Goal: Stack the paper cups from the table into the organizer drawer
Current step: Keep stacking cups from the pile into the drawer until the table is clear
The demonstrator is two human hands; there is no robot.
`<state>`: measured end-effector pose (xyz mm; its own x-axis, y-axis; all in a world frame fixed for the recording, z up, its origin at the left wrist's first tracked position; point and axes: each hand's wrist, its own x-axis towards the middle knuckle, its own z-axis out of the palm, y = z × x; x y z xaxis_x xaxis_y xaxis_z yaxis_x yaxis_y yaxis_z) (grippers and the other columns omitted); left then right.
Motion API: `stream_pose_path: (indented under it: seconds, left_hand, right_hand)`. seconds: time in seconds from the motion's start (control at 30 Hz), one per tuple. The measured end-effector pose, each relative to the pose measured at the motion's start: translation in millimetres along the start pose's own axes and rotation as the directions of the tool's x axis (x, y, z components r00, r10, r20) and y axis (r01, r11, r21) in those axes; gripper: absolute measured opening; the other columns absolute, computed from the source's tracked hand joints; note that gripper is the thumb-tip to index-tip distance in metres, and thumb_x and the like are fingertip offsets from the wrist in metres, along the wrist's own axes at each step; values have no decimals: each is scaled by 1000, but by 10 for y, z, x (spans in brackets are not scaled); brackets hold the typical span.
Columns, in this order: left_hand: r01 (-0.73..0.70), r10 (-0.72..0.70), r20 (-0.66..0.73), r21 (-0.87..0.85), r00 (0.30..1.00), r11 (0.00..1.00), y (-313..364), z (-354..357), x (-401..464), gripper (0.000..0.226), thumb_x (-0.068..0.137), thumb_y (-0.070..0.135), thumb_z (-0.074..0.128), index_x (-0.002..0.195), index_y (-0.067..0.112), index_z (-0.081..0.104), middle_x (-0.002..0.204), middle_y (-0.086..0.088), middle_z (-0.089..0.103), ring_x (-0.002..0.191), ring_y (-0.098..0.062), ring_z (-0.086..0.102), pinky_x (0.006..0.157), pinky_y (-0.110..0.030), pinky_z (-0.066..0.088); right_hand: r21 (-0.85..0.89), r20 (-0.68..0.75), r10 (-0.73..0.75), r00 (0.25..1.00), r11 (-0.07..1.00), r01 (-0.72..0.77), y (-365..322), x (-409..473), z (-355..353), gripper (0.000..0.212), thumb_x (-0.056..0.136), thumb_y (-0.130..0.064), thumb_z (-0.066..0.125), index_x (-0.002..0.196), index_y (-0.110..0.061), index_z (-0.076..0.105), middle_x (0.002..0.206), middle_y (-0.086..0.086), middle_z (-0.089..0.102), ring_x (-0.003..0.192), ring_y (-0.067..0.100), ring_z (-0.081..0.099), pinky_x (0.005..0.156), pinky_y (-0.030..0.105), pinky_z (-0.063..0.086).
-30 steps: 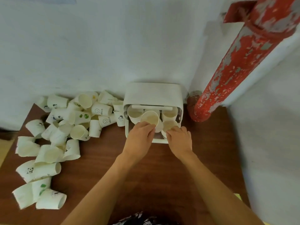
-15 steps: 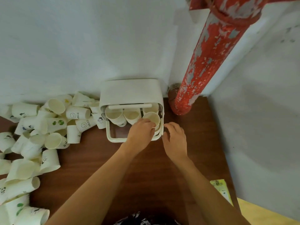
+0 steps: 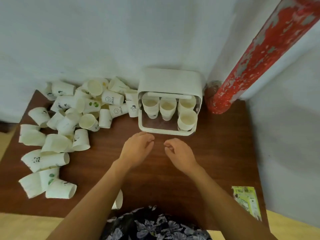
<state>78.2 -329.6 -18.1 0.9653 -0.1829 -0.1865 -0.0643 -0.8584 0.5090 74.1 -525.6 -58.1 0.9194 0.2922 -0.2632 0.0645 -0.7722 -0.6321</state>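
The white organizer [image 3: 170, 80] stands against the wall with its drawer [image 3: 166, 131] pulled out. Several upright paper cups stand in the drawer, with the nearest cup [image 3: 187, 119] at its front right. A pile of loose paper cups [image 3: 69, 118] lies on the left half of the brown table [image 3: 216, 153]. My left hand [image 3: 137, 149] and my right hand [image 3: 179, 154] hover over the table just in front of the drawer. Both have loosely curled fingers and hold nothing.
A red peeling pipe [image 3: 259, 54] rises from the table's back right corner. A green and white packet [image 3: 247, 201] lies near the front right edge. One cup [image 3: 118, 200] lies by my left forearm at the table's front edge. White walls close the back and right.
My left hand has let go of the cup it set into the drawer's front right. Both hands have drawn back out of the drawer toward me.
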Motion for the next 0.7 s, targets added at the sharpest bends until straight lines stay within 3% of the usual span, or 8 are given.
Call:
stream_pose_path:
  seconds: [0.2,0.33,0.47,0.53,0.63,0.7]
  left_hand:
    - [93,-93,8,-7,996,996,-750,-191,-632,19,95,28,54,110,27,66,104,11,63,86,-4,57,74,-22,48]
    - [128,-128,-13,-34,992,991,-1225,-318,-943,21,95,29,54,112,27,66,105,11,63,88,-5,59,77,-27,51]
    - [157,-159,-47,-29,986,987,-1636,-430,-1248,20,94,30,53,109,28,65,100,11,62,87,-8,58,76,-32,52]
    - [207,-205,-80,11,975,978,-1832,-461,-1410,19,93,28,53,107,27,66,98,10,62,87,-11,58,74,-34,52]
    - [341,-333,-112,55,936,939,-2141,-488,-1664,17,92,25,52,101,21,66,92,5,61,84,-17,57,71,-37,52]
    - [432,-424,-117,55,898,900,-2357,-478,-1837,15,92,25,51,97,19,64,91,2,58,85,-19,57,69,-36,51]
  right_hand:
    - [-84,346,57,937,996,-29,-556,-197,735,19,94,-36,56,108,-28,65,107,-8,63,93,12,59,83,29,50]
    - [-83,479,204,854,979,-187,-870,-332,1274,31,92,-47,56,95,-18,67,93,2,68,80,20,62,72,35,51]
    - [-46,516,333,789,931,-362,-1155,-416,1729,46,89,-49,58,98,-6,68,94,14,69,86,31,65,73,46,52]
    - [-17,506,378,775,903,-429,-1249,-454,1916,47,88,-47,60,88,0,64,79,11,60,71,27,57,62,41,41]
    - [14,446,466,764,850,-526,-1345,-481,2169,32,90,-35,60,67,-16,52,74,-2,52,67,14,48,58,31,33]
    - [106,397,515,760,796,-595,-1429,-480,2281,24,92,-30,59,70,-19,59,85,1,60,76,15,54,60,29,38]
